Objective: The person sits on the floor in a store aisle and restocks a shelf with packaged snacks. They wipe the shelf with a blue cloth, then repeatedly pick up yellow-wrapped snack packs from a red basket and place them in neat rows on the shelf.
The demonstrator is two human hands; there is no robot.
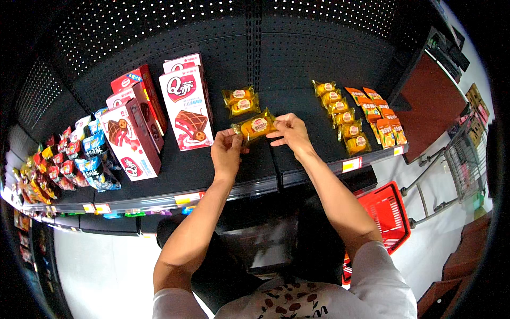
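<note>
A wrapped yellow snack cake point(257, 127) is pinched at its two ends above the black shelf point(255, 167). My left hand point(228, 149) grips its left end, and my right hand point(291, 131) holds its right end between thumb and finger, the other fingers spread. Just behind it, two similar wrapped cakes point(241, 101) lie one before the other. A row of several more such packs point(343, 115) runs front to back at the right, beside orange snack packets point(376, 113). Left of my hands stands a white and pink cake box point(186, 109).
More boxes point(129, 139) and bagged snacks point(93, 159) fill the shelf's left part. A perforated black panel point(223, 44) rises behind. Price tags line the front edge. A red plastic basket point(384, 215) is below right, with a wire shopping cart point(464, 167) beyond.
</note>
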